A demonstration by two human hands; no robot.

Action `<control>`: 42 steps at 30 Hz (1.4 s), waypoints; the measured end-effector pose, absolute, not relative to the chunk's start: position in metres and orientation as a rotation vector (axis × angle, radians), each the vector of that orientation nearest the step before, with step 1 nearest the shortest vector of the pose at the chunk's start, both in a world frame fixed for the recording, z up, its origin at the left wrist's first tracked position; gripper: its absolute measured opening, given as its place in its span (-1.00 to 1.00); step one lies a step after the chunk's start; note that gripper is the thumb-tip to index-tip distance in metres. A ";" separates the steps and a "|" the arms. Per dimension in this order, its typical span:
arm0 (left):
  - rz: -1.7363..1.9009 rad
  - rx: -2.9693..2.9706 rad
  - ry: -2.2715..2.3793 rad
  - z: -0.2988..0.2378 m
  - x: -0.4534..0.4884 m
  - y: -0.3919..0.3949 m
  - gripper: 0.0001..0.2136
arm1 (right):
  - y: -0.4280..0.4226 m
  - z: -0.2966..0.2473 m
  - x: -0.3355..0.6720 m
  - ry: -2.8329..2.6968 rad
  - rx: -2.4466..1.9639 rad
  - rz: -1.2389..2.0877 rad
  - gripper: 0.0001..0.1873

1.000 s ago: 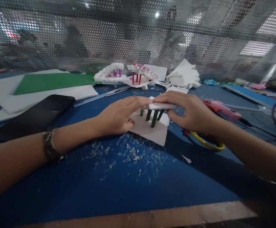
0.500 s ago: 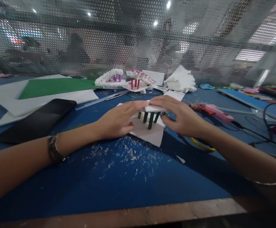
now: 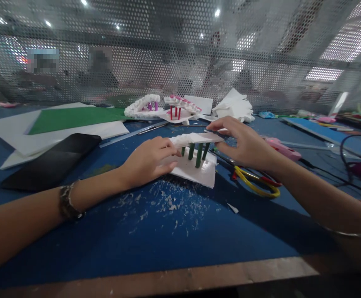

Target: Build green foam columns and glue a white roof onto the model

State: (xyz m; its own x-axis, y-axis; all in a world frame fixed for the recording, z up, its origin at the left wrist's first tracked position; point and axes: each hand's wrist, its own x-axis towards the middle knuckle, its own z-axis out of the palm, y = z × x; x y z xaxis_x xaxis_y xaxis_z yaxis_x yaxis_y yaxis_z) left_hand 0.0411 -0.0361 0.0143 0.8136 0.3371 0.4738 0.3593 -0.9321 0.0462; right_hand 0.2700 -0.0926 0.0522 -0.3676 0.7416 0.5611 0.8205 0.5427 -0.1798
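Observation:
A small white board model (image 3: 199, 173) stands in front of me, its flat base joined to a tilted white top (image 3: 195, 138) by several dark green posts (image 3: 199, 155). My left hand (image 3: 151, 159) is closed round the model's left side, fingertips between top and base. At the top's right corner, my right hand (image 3: 240, 138) pinches the edge, thumb beneath and fingers above. Part of the left edge is hidden by my left fingers. White shavings (image 3: 172, 205) lie scattered on the blue table in front of the base.
Left lie a black phone-like slab (image 3: 51, 161), a green sheet (image 3: 75, 120) and white sheets. Behind stand a purple-post model (image 3: 141, 106) and a red-post model (image 3: 182, 108). Yellow-handled scissors (image 3: 254, 184), a pink corded tool (image 3: 281, 149) and a white paper stack (image 3: 233, 106) are right.
My right hand has shifted from over the model's top to its right corner. My left hand has drawn back and down to the left side. More of the top and the scissors now shows.

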 end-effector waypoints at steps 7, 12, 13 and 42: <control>-0.715 -3.028 -0.611 0.015 0.045 -0.040 -0.68 | -0.094 0.054 0.273 -2.216 -1.244 -0.202 -0.81; -0.916 -3.106 -0.925 0.023 0.049 -0.046 -0.72 | -0.097 0.055 0.267 -2.192 -1.228 -0.246 -0.84; -0.936 -3.115 -0.966 0.024 0.050 -0.047 -0.74 | -0.098 0.055 0.265 -2.188 -1.226 -0.250 -0.85; -1.150 -3.143 -1.251 0.014 0.055 -0.045 -0.78 | -0.107 0.053 0.250 -2.217 -1.193 -0.236 -0.85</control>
State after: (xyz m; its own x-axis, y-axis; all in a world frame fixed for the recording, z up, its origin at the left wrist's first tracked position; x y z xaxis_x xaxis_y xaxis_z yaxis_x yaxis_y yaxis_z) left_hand 0.0551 -0.0454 0.0143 0.5680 0.7226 0.3940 0.4533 -0.6743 0.5830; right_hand 0.2498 -0.1073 0.0527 -0.4131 0.6980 0.5849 0.8057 0.5796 -0.1226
